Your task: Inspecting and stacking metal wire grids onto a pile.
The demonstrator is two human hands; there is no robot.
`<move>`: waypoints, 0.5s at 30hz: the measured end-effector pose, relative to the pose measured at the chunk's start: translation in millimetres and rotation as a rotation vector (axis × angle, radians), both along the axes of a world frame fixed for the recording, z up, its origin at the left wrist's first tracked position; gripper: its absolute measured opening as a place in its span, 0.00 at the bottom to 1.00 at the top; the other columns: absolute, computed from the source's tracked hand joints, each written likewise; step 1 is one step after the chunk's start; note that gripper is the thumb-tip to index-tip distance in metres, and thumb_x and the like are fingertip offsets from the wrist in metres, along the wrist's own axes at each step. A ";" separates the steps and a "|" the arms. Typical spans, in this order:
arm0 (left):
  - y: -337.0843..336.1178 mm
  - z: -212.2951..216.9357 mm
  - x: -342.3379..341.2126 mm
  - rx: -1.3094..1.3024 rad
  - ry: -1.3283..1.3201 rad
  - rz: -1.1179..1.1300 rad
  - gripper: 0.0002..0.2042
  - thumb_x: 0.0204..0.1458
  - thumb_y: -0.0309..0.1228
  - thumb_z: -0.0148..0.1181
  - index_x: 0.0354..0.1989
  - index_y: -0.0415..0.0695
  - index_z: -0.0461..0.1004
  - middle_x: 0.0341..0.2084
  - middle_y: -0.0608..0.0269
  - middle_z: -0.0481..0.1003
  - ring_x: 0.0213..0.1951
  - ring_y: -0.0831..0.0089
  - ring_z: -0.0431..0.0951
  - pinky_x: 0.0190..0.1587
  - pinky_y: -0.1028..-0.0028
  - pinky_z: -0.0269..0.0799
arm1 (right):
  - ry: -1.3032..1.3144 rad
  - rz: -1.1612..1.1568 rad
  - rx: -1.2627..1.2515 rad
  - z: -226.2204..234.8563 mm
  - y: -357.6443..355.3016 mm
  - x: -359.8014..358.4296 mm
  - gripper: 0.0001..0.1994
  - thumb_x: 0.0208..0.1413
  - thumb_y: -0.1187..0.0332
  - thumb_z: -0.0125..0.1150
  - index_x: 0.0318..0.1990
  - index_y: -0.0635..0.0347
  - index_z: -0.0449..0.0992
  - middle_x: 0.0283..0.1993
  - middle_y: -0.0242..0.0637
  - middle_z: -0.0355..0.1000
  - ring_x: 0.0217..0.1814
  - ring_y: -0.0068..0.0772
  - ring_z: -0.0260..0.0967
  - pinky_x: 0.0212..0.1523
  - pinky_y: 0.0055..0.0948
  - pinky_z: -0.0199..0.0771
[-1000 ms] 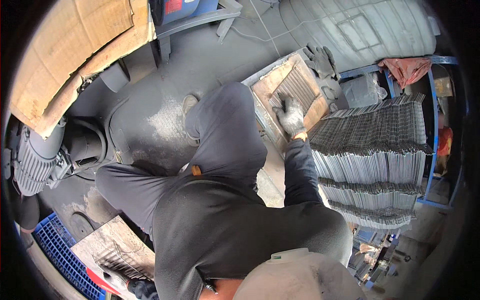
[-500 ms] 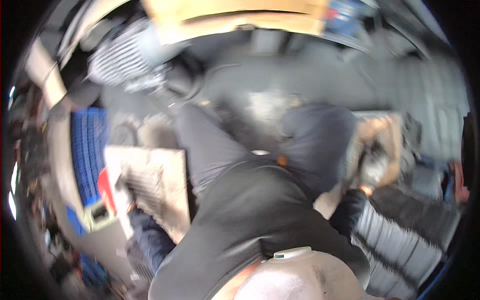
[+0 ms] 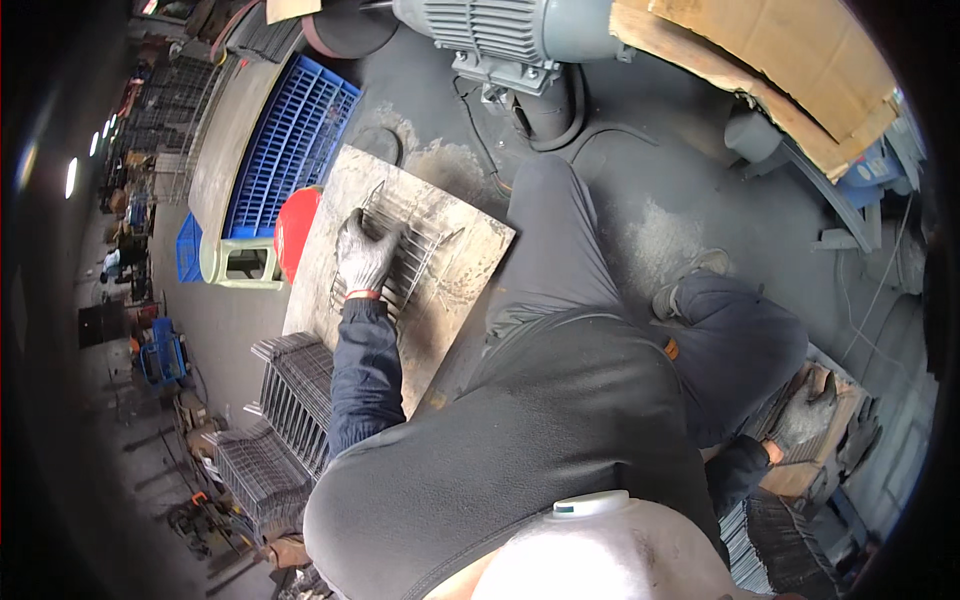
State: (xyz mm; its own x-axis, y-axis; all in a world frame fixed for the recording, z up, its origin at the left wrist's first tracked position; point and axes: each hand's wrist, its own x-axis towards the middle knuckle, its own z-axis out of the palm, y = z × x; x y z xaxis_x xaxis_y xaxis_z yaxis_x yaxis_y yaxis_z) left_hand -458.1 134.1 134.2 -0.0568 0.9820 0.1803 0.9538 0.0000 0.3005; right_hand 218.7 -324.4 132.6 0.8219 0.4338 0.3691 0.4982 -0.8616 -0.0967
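Observation:
My left hand [image 3: 365,255], in a grey-white work glove, rests at the near-left side of a bent wire rack [image 3: 420,262]. Its thumb and fingers are spread apart over the wires. The rack lies on a stained wooden board [image 3: 455,315] left of my legs. On the far right, my gloved right hand [image 3: 803,418] is over an open cardboard box [image 3: 845,412], fingers apart. Dark, thin pieces show in the box beside that hand, too small to make out. I see nothing held in the right hand.
Stacked wire racks [image 3: 295,385] stand near my left elbow. Beyond the board are a red stool [image 3: 296,232] and a blue plastic crate [image 3: 290,150]. A grey motor [image 3: 500,35] sits ahead, with cardboard [image 3: 790,65] to its right. Dark stacked pieces [image 3: 795,545] lie below my right arm.
My view has turned to the right, so the board and rack now appear higher and further in. The picture is sharper. My left hand now lies further up over the rack.

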 end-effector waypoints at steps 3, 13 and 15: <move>8.1 3.1 25.2 0.011 0.073 0.096 0.39 0.48 0.55 0.77 0.60 0.36 0.79 0.52 0.39 0.81 0.58 0.42 0.80 0.64 0.53 0.74 | 0.007 0.013 0.003 -2.7 1.1 3.2 0.22 0.70 0.57 0.63 0.63 0.63 0.80 0.60 0.51 0.80 0.61 0.55 0.78 0.61 0.46 0.75; 41.6 -28.9 -6.1 0.126 0.132 0.020 0.24 0.61 0.46 0.64 0.58 0.43 0.81 0.49 0.44 0.84 0.53 0.46 0.83 0.60 0.52 0.75 | 0.030 0.129 0.051 -4.9 13.5 12.5 0.24 0.68 0.57 0.65 0.66 0.62 0.78 0.62 0.53 0.79 0.64 0.58 0.76 0.64 0.47 0.73; 75.4 -49.4 -6.5 0.041 0.017 0.025 0.24 0.61 0.46 0.62 0.58 0.43 0.80 0.48 0.43 0.84 0.54 0.45 0.83 0.59 0.52 0.76 | 0.035 0.090 0.061 2.6 1.6 7.3 0.24 0.68 0.58 0.64 0.66 0.62 0.78 0.63 0.53 0.79 0.64 0.58 0.75 0.65 0.47 0.73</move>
